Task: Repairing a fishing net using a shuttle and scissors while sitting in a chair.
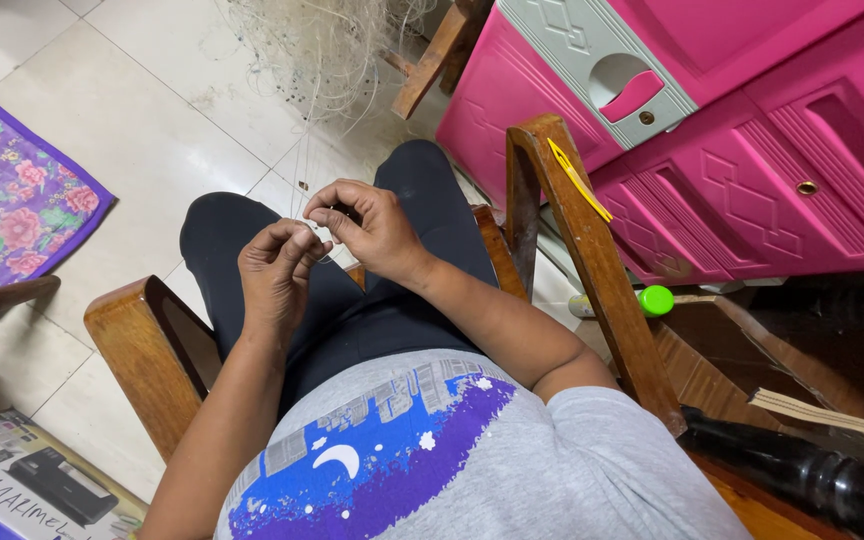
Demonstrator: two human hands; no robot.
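Both forearms reach forward over the lap, elbows bent, and the two hands meet above the knees. The left hand (274, 268) is turned with its back to the camera, its fingers curled in and the tips pinched together on a thin pale line (304, 185) of the fishing net. The right hand (367, 225) sits just beside and slightly beyond it, knuckles up, thumb and forefinger closed together on the same strand; what lies between the two pinches is too fine to make out. From the pinch the line runs straight away from the person, rising to the loose tangle of net (322, 45) that hangs well beyond the hands over the tiled floor (132, 130). Just to the right of the right hand stands the wooden chair arm (592, 260), with a yellow netting needle (578, 180) lying along it. Farther right is a pink plastic cabinet (732, 180).
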